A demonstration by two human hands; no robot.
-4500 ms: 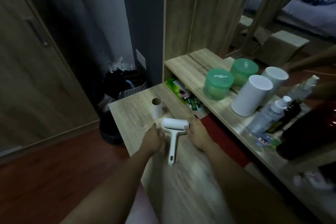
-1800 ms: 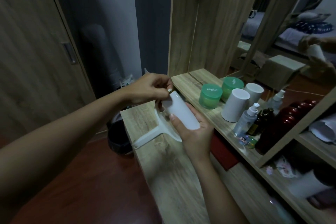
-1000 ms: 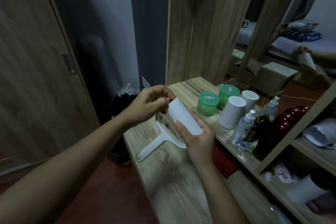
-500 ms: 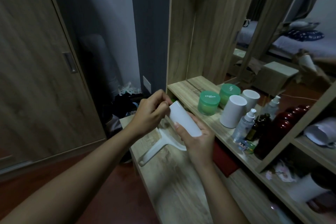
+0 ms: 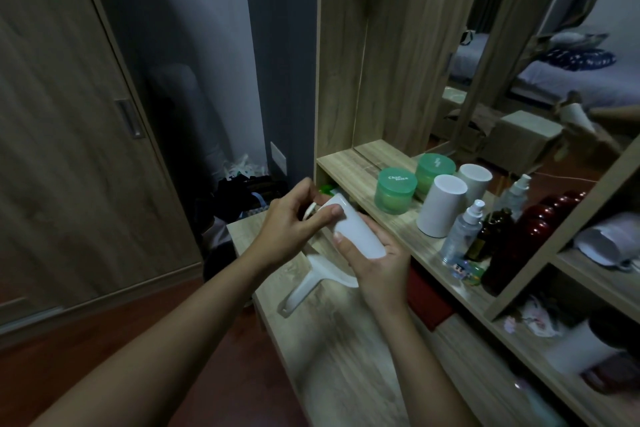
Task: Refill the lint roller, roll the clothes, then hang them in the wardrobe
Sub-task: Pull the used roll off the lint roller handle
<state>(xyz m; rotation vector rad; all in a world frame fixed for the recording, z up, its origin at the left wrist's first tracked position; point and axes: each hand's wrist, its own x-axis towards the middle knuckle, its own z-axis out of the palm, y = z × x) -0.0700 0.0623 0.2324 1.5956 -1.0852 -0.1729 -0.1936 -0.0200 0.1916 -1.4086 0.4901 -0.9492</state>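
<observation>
My right hand (image 5: 375, 262) holds a white lint roller (image 5: 356, 230) by its sticky roll, lifted above the wooden table (image 5: 332, 343). The roller's white handle (image 5: 304, 284) hangs down and left below the roll. My left hand (image 5: 289, 222) pinches the upper end of the roll with thumb and fingers. The wardrobe door (image 5: 69, 135) with a recessed handle stands shut at the left. No clothes are clearly in view.
On the shelf to the right stand a green jar (image 5: 394, 189), a white cylinder (image 5: 441, 204), a spray bottle (image 5: 462, 232) and a dark red bottle (image 5: 519, 246). A mirror (image 5: 519, 62) rises behind them. A dark bin (image 5: 242, 198) sits on the floor beyond the table.
The roller lay on the table between both hands; now it is lifted. In the last second my left thumb has shifted onto the roll's upper end while my right hand keeps its grip.
</observation>
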